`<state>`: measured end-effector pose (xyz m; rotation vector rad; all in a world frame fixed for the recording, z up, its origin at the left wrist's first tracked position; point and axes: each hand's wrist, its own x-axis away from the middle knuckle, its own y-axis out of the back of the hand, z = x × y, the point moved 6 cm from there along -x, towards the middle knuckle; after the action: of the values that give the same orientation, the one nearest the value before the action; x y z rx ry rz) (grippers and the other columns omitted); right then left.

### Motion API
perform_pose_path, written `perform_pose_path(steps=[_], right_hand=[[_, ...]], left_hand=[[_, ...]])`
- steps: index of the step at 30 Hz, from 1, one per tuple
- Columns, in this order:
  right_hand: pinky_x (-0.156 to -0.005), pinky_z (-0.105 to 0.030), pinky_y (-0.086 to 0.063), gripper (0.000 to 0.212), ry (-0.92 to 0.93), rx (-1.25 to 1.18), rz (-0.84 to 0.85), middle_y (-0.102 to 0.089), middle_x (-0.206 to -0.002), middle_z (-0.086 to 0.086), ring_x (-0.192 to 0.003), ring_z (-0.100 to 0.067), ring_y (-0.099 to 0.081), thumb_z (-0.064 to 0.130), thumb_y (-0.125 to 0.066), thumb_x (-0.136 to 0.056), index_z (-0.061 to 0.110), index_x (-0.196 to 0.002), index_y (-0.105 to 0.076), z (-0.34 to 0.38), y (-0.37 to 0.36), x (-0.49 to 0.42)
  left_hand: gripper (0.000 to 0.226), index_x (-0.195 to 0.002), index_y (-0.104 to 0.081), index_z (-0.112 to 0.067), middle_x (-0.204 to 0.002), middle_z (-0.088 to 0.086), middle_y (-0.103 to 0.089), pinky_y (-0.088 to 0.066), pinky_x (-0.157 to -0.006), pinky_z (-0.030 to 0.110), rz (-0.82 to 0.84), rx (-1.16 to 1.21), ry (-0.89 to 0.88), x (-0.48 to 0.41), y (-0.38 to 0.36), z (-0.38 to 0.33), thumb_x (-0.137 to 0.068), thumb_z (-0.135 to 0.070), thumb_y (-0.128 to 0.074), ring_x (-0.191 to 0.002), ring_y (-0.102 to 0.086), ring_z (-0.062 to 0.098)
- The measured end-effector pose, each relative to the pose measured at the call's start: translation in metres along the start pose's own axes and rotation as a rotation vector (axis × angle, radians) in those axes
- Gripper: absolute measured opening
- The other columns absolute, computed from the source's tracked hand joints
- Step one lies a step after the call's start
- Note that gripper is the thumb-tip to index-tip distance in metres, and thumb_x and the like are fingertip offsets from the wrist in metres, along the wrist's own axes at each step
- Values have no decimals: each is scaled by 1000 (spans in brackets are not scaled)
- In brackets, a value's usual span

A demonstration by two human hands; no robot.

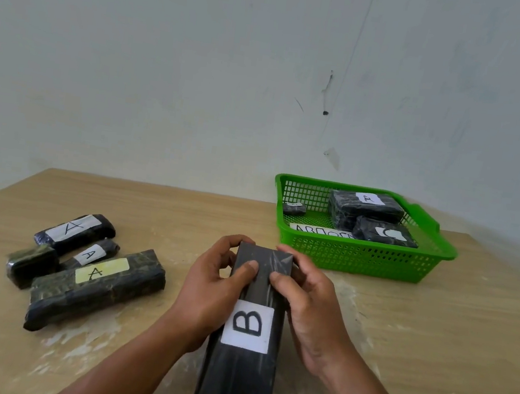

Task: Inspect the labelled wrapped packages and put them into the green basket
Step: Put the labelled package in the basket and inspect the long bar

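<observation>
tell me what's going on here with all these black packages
A person grips a long black wrapped package labelled B with the left hand and the right hand, thumbs on its top face, over the wooden table. The green plastic mesh basket at the back right holds a big package labelled A, a medium package and a small package. A cluster of four black wrapped packages lies on the left, three showing A labels.
</observation>
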<state>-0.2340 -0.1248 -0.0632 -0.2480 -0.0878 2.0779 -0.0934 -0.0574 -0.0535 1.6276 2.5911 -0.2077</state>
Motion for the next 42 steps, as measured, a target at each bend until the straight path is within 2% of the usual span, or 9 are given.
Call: perform_pose_path(steps=[4, 7, 14, 21, 26, 29, 34, 39, 42], right_hand=[[-95, -45, -60, 57, -4, -19, 96, -79, -109, -14, -106, -34, -75, 10, -69, -83, 29, -136, -60, 0, -4, 2], [-85, -33, -62, 57, -2, 22, 103, -80, -102, -6, -98, -24, -77, -4, -66, -93, 30, -138, -57, -1, -4, 3], [-87, -36, -62, 62, 13, 10, 110, -79, -108, -11, -103, -28, -76, 6, -70, -82, 31, -138, -56, -2, -5, 2], [-80, -37, -59, 58, -35, -94, 73, -78, -113, -16, -98, -29, -75, 7, -63, -81, 24, -137, -56, -8, -1, -4], [-89, -39, -61, 33, 37, 26, 37, -77, -116, -9, -109, -28, -74, 25, -71, -93, 23, -125, -67, -2, -4, -2], [-100, -52, -57, 52, 98, 169, 75, -75, -123, -8, -119, -28, -70, 52, -75, -87, 22, -129, -69, 11, -12, 0], [-92, -42, -62, 75, 119, 107, 91, -76, -105, 2, -106, -18, -76, 35, -77, -80, 48, -147, -46, 19, -15, -1], [-96, -53, -59, 52, 76, 32, 123, -73, -118, -14, -110, -29, -75, 34, -64, -88, 47, -138, -60, 22, -18, 1], [-91, -49, -59, 37, 86, 28, 102, -77, -117, -8, -109, -29, -75, 42, -58, -93, 36, -129, -66, 27, -17, -3]], left_hand=[[23, -118, -63, -27, -106, 21, -70, -61, -58, 40, -37, 59, 22, -3, 8, -2, -101, -12, -62, -72, -77, 34], [24, -118, -63, -28, -106, 19, -71, -62, -58, 40, -53, 53, 32, -3, 13, -3, -101, -12, -62, -74, -78, 34], [25, -119, -63, -30, -107, 19, -71, -64, -64, 46, -53, 42, 22, -2, 14, -3, -100, -14, -63, -77, -78, 36], [36, -131, -62, -46, -110, 5, -79, -61, -75, 44, 47, 105, 38, -2, 13, -7, -107, -25, -47, -92, -76, 32], [31, -129, -68, -34, -111, 8, -78, -60, -78, 40, 127, 95, 38, 2, 2, -7, -102, -35, -52, -100, -76, 29], [39, -129, -67, -36, -112, 8, -78, -64, -80, 43, 137, 111, -3, 4, -7, -12, -91, -43, -59, -101, -77, 27], [39, -141, -58, -38, -123, 1, -76, -55, -101, 50, 194, 113, -4, 5, -18, -16, -103, -42, -47, -115, -73, 21], [37, -135, -63, -40, -122, 7, -76, -56, -98, 61, 186, 154, 33, 4, -16, -16, -99, -31, -57, -111, -74, 30], [35, -132, -65, -40, -120, 9, -76, -62, -90, 54, 183, 121, 6, 5, -16, -19, -100, -28, -59, -107, -75, 30]])
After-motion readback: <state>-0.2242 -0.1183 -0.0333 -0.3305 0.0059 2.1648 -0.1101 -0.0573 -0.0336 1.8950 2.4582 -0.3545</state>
